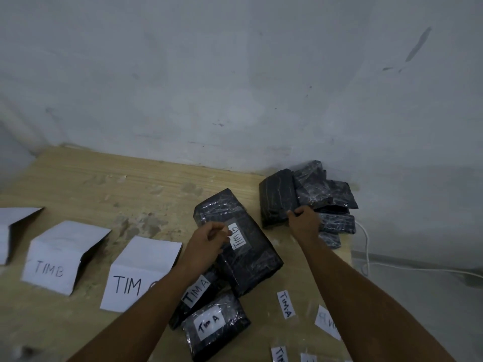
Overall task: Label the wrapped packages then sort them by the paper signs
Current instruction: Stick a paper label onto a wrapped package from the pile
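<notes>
A large black wrapped package (245,254) with a white label lies mid-table; my left hand (209,236) rests on its left side, fingers curled at the label's edge. My right hand (303,218) grips the near edge of an unlabelled black package (277,199) at the front of a pile (329,202) by the wall. Two labelled "TIM A" packages (214,327) (196,296) lie below my left arm. Folded paper signs stand at left: "TIMB" (52,267), a "TIM" sign (136,278) partly hidden by my arm, and a third sign (10,226) at the frame edge.
Loose paper labels (286,304) (326,322) lie on the wooden table (117,184) near its front right. A white cable (366,246) hangs past the table's right edge. A grey wall rises right behind the table.
</notes>
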`<action>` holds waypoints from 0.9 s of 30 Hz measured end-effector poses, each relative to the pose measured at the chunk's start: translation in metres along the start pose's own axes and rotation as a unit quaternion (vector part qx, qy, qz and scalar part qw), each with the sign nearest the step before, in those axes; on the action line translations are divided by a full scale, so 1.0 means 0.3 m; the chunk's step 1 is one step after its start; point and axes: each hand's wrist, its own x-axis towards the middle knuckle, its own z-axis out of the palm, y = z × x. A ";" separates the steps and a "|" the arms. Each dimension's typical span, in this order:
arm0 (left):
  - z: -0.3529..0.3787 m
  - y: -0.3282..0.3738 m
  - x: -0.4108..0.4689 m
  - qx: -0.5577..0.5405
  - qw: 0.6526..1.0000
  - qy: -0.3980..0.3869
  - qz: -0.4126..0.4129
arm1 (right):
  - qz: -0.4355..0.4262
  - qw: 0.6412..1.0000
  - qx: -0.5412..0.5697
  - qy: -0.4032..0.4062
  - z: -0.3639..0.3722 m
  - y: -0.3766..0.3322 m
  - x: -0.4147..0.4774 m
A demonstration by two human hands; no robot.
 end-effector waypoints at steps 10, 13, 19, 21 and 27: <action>-0.013 -0.010 -0.036 0.007 1.000 0.002 -0.021 | 0.154 0.970 0.171 -0.078 0.086 0.058 -0.040; -0.026 -0.006 -0.046 0.005 1.000 0.013 -0.022 | 0.159 0.966 0.185 -0.085 0.093 0.060 -0.035; -0.040 -0.019 -0.057 0.005 0.999 0.017 -0.029 | 0.082 0.976 0.178 -0.090 0.083 0.007 -0.055; -0.036 -0.022 -0.060 0.002 0.999 0.012 -0.032 | 0.033 0.982 0.177 -0.065 0.066 -0.011 -0.071; -0.020 -0.010 -0.050 -0.040 0.998 -0.016 -0.049 | -0.157 0.978 0.141 -0.009 -0.017 -0.061 -0.163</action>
